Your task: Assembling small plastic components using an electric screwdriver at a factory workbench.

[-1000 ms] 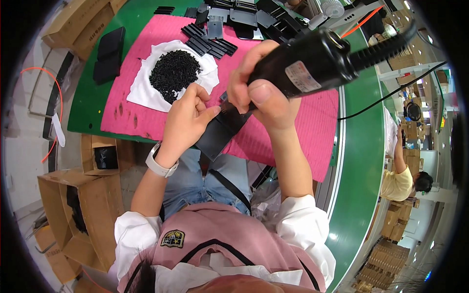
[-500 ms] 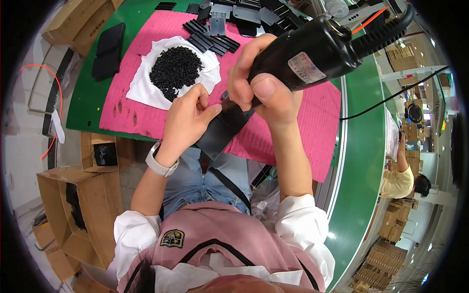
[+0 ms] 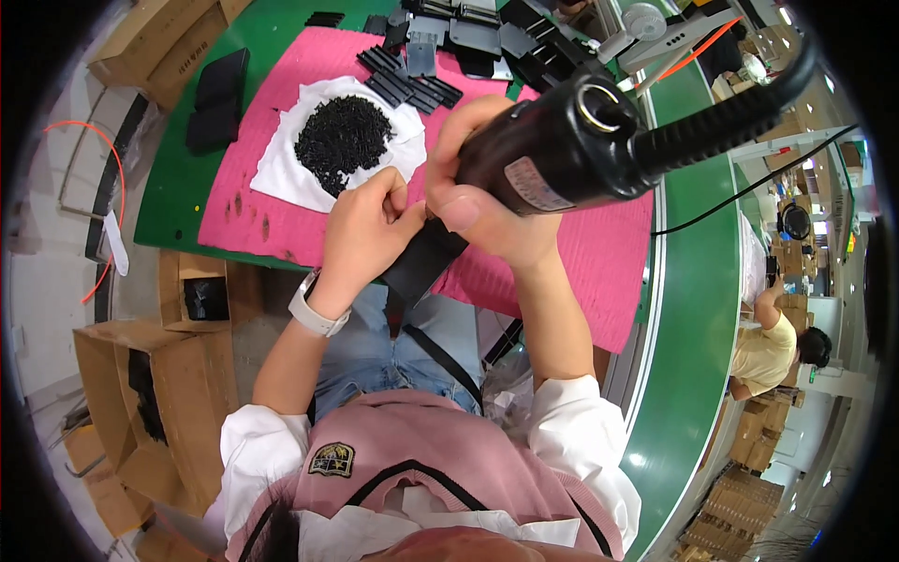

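Observation:
My right hand point(image 3: 510, 229) is wrapped round a black electric screwdriver point(image 3: 552, 145), held over a flat black plate point(image 3: 421, 267) at the near edge of the pink mat point(image 3: 599, 253). The tool's tip is hidden behind my fingers. Beside it, my left hand point(image 3: 370, 229) is closed in a pinch at the plate's upper end. Whatever the pinch holds, if anything, does not show. Just beyond that hand, a heap of small black screws point(image 3: 342, 140) lies on a white cloth point(image 3: 272, 178).
Ribbed black strips point(image 3: 407, 80) and stacked black parts point(image 3: 473, 37) occupy the far side. Two dark blocks point(image 3: 217, 98) lie on the green table point(image 3: 159, 206) at left. Open cardboard boxes point(image 3: 154, 403) stand below. A thick cable point(image 3: 730, 122) leaves the screwdriver; a co-worker point(image 3: 773, 351) is at far right.
My right hand and the screwdriver have moved left and toward me, and the tool's body sits lower. My left hand keeps its pinch by the plate. The whole view has shifted slightly.

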### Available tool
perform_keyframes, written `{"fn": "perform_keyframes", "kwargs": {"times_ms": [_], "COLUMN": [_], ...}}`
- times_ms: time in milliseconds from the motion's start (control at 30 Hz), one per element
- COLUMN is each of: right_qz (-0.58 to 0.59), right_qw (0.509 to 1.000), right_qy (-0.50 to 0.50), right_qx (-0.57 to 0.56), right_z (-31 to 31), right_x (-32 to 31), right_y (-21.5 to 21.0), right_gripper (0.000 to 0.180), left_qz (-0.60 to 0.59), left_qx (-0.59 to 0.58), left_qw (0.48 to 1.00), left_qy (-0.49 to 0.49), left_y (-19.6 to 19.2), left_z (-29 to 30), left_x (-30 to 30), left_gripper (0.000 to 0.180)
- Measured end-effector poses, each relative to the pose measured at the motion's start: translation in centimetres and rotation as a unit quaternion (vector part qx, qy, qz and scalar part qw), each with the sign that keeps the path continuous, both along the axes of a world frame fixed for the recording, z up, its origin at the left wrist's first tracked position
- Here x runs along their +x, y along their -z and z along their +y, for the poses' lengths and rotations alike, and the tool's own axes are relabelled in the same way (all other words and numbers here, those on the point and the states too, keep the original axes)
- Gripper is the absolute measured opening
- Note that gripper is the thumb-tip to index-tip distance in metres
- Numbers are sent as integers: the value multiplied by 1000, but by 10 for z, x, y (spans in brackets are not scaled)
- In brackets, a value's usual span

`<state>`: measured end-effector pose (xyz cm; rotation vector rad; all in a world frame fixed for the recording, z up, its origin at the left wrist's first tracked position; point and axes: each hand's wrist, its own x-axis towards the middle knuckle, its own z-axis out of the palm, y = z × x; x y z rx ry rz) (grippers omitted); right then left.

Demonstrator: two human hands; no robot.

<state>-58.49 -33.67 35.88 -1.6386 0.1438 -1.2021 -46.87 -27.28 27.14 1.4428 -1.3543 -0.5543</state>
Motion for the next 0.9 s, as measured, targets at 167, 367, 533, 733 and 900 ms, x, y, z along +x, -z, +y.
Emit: {"fn": "perform_keyframes", "kwargs": {"times_ms": [167, 367, 533, 733, 900], "right_qz": [-118, 241, 506, 550, 306], "right_qw": [981, 878, 594, 814, 938], "right_qy": [-40, 377, 548, -1, 95], "right_qx": [150, 169, -300, -189, -134], "right_z": [-4, -49, -9, 54, 63], "right_x": [-58, -199, -175, -63, -33], "right_y": [-25, 33, 18, -33, 15], "right_gripper": [62, 37, 68, 47, 38], "left_qz": [-93, 229, 215, -26, 53], "left_qx": [68, 26, -109, -264, -242], "left_qw": [992, 971, 970, 959, 950], "left_qy": [-41, 65, 7, 101, -192], "left_y": [-11, -8, -36, -63, -60], "left_z": [9, 43, 62, 83, 95], "left_x": [-11, -5, -21, -9, 26], "left_gripper": [37, 40, 25, 22, 72]}}
